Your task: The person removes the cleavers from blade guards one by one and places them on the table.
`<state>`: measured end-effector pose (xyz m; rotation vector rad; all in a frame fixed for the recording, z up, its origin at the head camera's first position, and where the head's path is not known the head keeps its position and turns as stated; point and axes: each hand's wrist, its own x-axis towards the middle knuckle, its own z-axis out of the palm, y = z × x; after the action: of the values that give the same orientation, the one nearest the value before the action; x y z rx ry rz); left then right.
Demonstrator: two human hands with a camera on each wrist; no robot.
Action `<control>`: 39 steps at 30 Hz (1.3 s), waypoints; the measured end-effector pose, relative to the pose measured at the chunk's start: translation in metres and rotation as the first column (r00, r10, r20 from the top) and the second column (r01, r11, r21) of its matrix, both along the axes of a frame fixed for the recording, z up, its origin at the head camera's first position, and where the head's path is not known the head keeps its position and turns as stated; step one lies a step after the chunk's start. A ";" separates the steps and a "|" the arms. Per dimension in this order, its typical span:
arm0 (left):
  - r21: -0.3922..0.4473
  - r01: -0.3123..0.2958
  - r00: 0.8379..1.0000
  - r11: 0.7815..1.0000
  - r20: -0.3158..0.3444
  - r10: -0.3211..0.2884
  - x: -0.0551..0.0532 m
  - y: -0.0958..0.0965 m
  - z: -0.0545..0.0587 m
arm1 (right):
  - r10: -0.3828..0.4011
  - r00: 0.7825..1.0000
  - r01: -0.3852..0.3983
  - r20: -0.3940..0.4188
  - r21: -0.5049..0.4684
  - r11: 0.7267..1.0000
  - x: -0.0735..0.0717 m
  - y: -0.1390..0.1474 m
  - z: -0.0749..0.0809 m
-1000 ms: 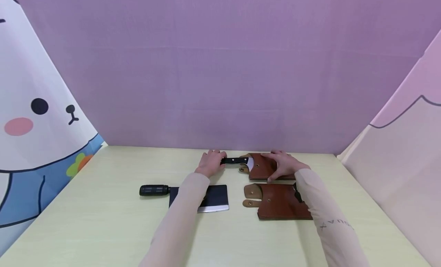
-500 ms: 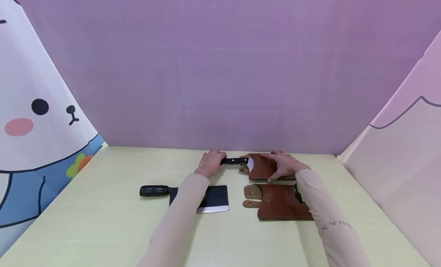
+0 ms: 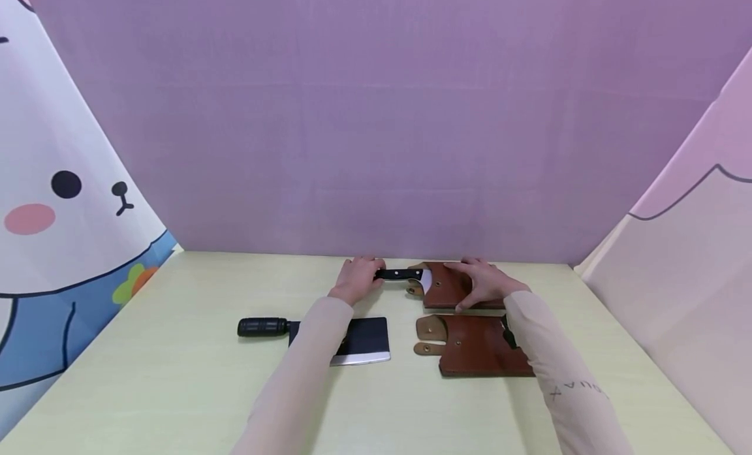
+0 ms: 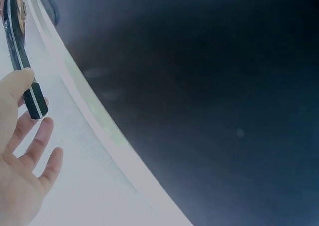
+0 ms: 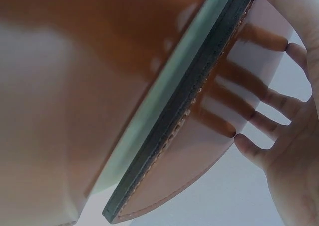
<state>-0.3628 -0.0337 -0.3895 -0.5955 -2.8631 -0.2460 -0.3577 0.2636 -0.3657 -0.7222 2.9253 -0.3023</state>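
Note:
In the head view my left hand (image 3: 356, 280) pinches the black riveted handle (image 3: 402, 274) of a knife near its end. In the left wrist view the thumb lies on the handle butt (image 4: 36, 101) and the lower fingers are spread. The blade sits mostly inside a brown leather sheath (image 3: 444, 284), with a bright sliver showing at its mouth. My right hand (image 3: 487, 282) holds this sheath across its width, thumb at the near edge. In the right wrist view its fingertips (image 5: 241, 142) meet the far edge of the leather.
A cleaver (image 3: 371, 336) with a black ribbed handle lies partly under the left forearm. A second brown sheath (image 3: 478, 344), its tan straps unfastened, lies in front of the first, partly behind the right sleeve. A purple cloth wall (image 3: 376, 148) rises behind the table (image 3: 176, 376).

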 end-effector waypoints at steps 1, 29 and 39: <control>0.000 -0.001 1.000 1.000 0.002 0.001 0.000 0.000 0.000 | 0.003 1.000 -0.003 -0.002 -0.001 1.000 0.000 0.000 0.000; 0.033 -0.002 0.999 0.999 -0.051 0.004 0.004 -0.005 0.001 | -0.024 1.000 0.024 0.005 0.002 1.000 0.000 0.001 0.000; 0.048 0.000 0.998 0.999 -0.060 0.003 0.001 -0.008 -0.002 | -0.025 0.999 0.025 0.021 -0.003 1.000 0.001 0.002 0.001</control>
<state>-0.3620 -0.0416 -0.3918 -0.5811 -2.7915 -0.2913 -0.3562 0.2661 -0.3648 -0.6797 2.9164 -0.3151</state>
